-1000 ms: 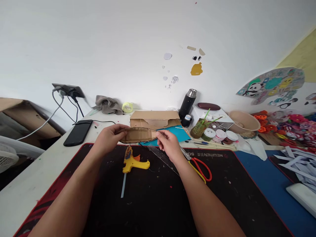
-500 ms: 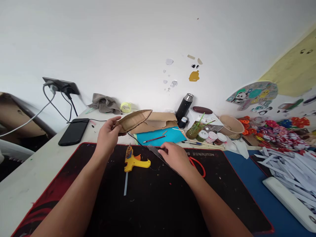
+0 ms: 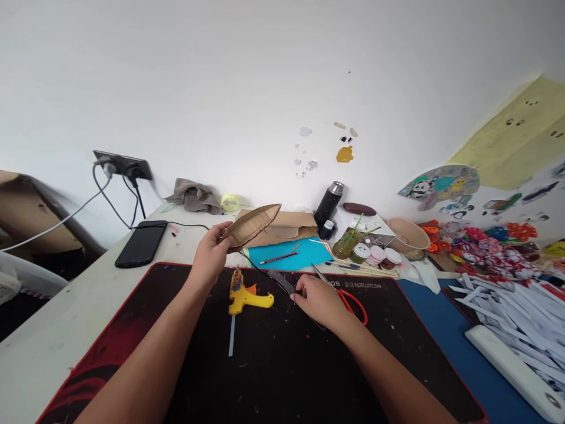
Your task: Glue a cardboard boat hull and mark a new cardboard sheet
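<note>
My left hand [image 3: 212, 253] grips one end of a boat-shaped cardboard piece [image 3: 252, 224] and holds it tilted above the desk. My right hand [image 3: 318, 299] rests on the black mat [image 3: 273, 365], its fingers pinched on a clear ruler [image 3: 282, 281] that lies flat there. A yellow glue gun [image 3: 245, 296] with a glue stick lies between my hands. Red-handled scissors [image 3: 353, 297] lie just right of my right hand.
Behind are a teal sheet [image 3: 304, 250] with a red pencil [image 3: 278, 258], a cardboard box [image 3: 286, 227], a black flask [image 3: 327, 203], paint jars [image 3: 375, 254] and a bowl [image 3: 408, 235]. A phone [image 3: 141, 242] lies left. White paper strips [image 3: 521, 312] are piled right.
My right hand let go of the cardboard piece, dropped to the mat and closed on the ruler. My left hand lifted the piece and tilted it. The view shifted.
</note>
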`<state>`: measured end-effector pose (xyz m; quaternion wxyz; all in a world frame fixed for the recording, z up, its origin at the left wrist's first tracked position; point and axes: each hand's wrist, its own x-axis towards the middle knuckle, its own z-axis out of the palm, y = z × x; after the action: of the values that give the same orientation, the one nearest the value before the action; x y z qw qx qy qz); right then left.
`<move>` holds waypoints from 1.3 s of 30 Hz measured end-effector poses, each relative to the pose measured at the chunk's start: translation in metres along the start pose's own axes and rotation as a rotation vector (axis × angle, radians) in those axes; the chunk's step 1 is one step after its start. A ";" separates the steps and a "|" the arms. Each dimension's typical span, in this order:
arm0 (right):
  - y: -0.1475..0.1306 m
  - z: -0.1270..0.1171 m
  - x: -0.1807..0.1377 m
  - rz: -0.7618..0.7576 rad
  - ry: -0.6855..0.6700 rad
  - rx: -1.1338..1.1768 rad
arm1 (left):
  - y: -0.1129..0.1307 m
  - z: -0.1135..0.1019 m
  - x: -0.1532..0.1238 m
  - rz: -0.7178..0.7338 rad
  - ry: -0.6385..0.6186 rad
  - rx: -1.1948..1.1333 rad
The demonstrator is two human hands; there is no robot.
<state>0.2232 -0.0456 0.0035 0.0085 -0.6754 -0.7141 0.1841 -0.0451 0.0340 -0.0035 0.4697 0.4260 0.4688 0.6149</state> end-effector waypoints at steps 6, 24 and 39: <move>-0.002 -0.001 -0.004 -0.023 0.004 -0.010 | -0.001 0.000 0.000 -0.009 -0.003 -0.013; -0.010 -0.004 -0.015 -0.015 -0.033 -0.057 | -0.006 0.001 0.002 0.010 -0.030 -0.044; 0.007 -0.004 -0.014 -0.077 0.006 0.068 | -0.003 0.004 -0.004 -0.088 -0.040 -0.067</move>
<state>0.2325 -0.0576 0.0087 0.0406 -0.6471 -0.7330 0.2058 -0.0400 0.0310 -0.0057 0.5195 0.4013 0.4568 0.6003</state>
